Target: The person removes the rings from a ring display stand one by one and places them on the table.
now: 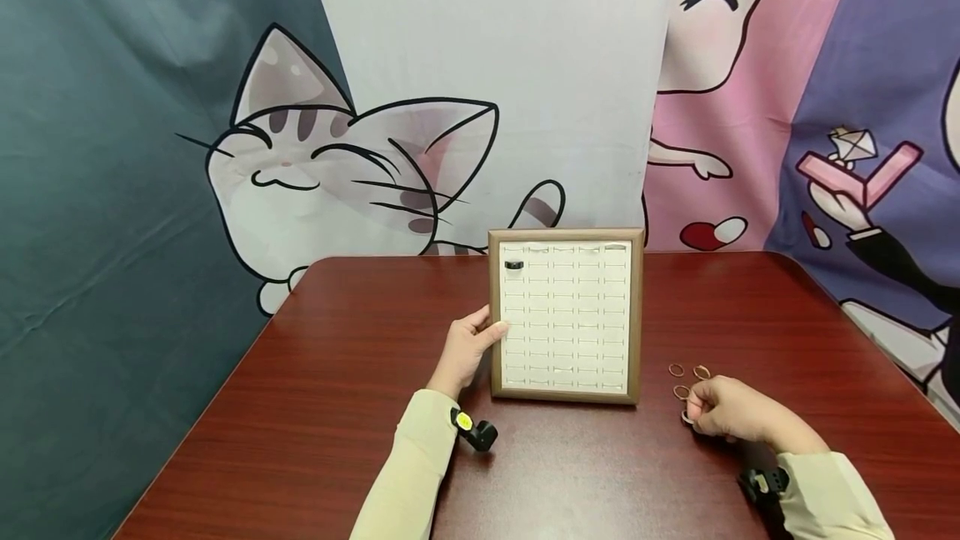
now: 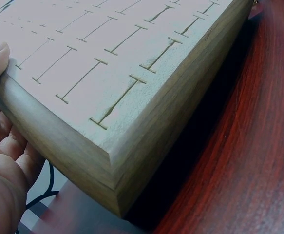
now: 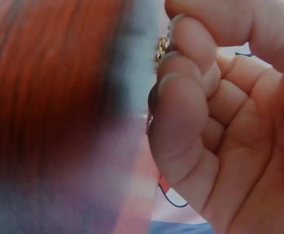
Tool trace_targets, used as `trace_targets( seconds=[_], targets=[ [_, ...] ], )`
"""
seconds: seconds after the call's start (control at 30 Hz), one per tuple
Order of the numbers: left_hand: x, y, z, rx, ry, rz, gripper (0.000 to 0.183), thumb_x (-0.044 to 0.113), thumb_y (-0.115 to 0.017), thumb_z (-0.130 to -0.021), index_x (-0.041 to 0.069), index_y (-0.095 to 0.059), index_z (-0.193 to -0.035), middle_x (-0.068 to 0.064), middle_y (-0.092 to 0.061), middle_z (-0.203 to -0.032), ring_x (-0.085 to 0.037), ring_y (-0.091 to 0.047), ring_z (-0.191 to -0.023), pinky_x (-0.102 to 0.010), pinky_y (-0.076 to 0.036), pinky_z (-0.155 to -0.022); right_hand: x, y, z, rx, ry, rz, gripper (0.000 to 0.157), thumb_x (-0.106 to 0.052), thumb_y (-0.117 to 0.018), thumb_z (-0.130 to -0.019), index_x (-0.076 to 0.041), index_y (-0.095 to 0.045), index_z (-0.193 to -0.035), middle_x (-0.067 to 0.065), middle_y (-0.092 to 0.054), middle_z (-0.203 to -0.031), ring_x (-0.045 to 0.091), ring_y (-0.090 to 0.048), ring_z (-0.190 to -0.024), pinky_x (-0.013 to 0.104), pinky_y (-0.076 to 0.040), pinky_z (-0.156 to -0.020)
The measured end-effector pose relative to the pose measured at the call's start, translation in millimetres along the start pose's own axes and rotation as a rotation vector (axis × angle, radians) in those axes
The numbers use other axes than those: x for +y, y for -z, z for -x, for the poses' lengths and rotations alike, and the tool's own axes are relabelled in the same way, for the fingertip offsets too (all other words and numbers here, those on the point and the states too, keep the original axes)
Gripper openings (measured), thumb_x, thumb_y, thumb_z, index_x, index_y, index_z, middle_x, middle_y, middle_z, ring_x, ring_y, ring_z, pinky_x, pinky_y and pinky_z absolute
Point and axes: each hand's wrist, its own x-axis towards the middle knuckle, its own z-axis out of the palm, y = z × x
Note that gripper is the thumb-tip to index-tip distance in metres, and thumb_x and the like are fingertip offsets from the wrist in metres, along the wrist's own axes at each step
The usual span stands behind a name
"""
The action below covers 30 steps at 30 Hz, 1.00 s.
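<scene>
A ring display board [image 1: 565, 315] with a wooden frame and slotted white padding stands tilted on the table. One black ring [image 1: 513, 265] sits in its upper left slot. My left hand [image 1: 463, 350] grips the board's left edge, thumb on the front and fingers behind; the left wrist view shows this hand at the frame's wooden side [image 2: 156, 141]. At the right, my right hand [image 1: 731, 415] is down at the table, thumb and index finger pinching a silver ring [image 1: 687, 417]. Its other fingers [image 3: 180, 112] are curled in. Beyond the fingertips lie thin gold-toned rings [image 1: 681, 392].
The dark red wooden table [image 1: 360, 357] runs back to a hanging cloth backdrop [image 1: 510, 23] with a cartoon cat and figures. Two more rings lie behind the right hand, including a thicker gold one [image 1: 701, 372].
</scene>
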Motion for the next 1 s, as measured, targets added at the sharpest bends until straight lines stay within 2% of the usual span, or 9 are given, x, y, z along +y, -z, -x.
trace_targets(
  seconds=[0.37,0.87,1.0],
  targets=[
    [-1.7,0.6,-0.7,0.022,0.011,-0.015,0.041,0.002,-0.062,-0.087,-0.006,-0.053,-0.126,-0.023,-0.065,-0.103,-0.003,-0.061,-0.075,-0.021,-0.051,-0.07,1.5,-1.3,0.5,-0.029,-0.036,0.017,0.011,0.001,-0.059,-0.068,-0.008,-0.052,-0.067,-0.008,-0.043,-0.057,0.003,-0.039,-0.043,0.021,-0.036,-0.039],
    [-0.3,1.2,-0.6,0.0,-0.004,-0.003,0.042,0.001,-0.06,-0.087,-0.007,-0.051,-0.127,-0.032,-0.059,-0.11,-0.004,-0.063,-0.077,-0.022,-0.052,-0.071,2.0,-2.2,0.1,-0.024,-0.034,0.015,0.011,-0.002,-0.061,-0.071,-0.007,-0.053,-0.067,-0.009,-0.045,-0.056,0.004,-0.041,-0.044,0.022,-0.038,-0.039],
    [-0.6,0.9,-0.9,0.004,0.0,-0.009,0.042,0.001,-0.06,-0.087,-0.008,-0.051,-0.127,-0.03,-0.061,-0.109,-0.003,-0.062,-0.077,-0.022,-0.052,-0.071,2.3,-1.7,0.9,-0.026,-0.039,0.009,0.011,-0.003,-0.062,-0.073,-0.007,-0.053,-0.068,-0.008,-0.045,-0.057,0.004,-0.041,-0.044,0.023,-0.038,-0.039]
  ],
)
